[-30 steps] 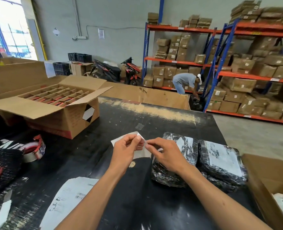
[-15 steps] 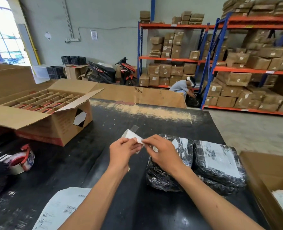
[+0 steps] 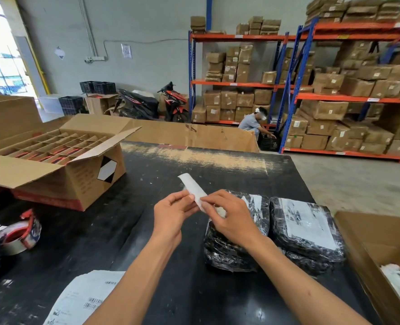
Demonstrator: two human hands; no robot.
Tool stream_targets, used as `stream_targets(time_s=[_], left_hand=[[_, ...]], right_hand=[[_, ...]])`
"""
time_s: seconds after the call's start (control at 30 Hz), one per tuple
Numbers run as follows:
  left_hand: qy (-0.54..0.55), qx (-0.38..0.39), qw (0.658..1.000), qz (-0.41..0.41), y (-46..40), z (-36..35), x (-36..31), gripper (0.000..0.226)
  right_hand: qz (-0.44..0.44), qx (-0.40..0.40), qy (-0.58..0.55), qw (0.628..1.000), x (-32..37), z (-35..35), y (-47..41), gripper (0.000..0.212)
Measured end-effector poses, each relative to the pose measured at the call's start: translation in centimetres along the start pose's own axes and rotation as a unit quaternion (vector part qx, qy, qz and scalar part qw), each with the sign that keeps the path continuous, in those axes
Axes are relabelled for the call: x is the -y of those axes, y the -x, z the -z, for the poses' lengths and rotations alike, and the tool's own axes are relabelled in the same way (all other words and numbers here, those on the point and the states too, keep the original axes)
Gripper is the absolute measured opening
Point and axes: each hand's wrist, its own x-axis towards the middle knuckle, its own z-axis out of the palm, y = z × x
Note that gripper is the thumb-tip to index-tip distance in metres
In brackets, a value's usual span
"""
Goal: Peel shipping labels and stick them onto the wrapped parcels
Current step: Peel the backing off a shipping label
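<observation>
My left hand and my right hand meet above the black table, both pinching a white shipping label that stands up edge-on and tilted away to the left. Just under my right hand lies a black wrapped parcel with a partly hidden label on top. A second black wrapped parcel beside it on the right carries a white label on its top. More printed label sheets lie on the table near my left forearm.
An open cardboard box with dividers stands at the left. A tape dispenser lies near the left edge. A cardboard box sits at the right. Shelving with cartons, a motorbike and a crouching person are beyond the table.
The label has turned from lying fairly flat between my fingers to standing nearly edge-on. Both hands stay together on it above the left parcel.
</observation>
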Motion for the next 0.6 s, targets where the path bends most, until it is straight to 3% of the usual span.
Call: stream_targets(time_s=[0.2,0.33,0.6], left_hand=[[0.024,0.057,0.998,0.018,0.0,0.2,0.1,0.023],[0.026,0.089,0.996,0.019,0.2,0.3,0.4,0.036],[0.058,0.078,0.995,0.028,0.3,0.2,0.7,0.025]], right_hand=[[-0.125,0.041,-0.097,0.987,0.1,1.3,-0.8,0.019],[-0.132,0.036,-0.111,0.984,0.5,1.3,-0.8,0.019],[-0.153,0.065,-0.126,0.978,1.0,1.6,-0.3,0.021]])
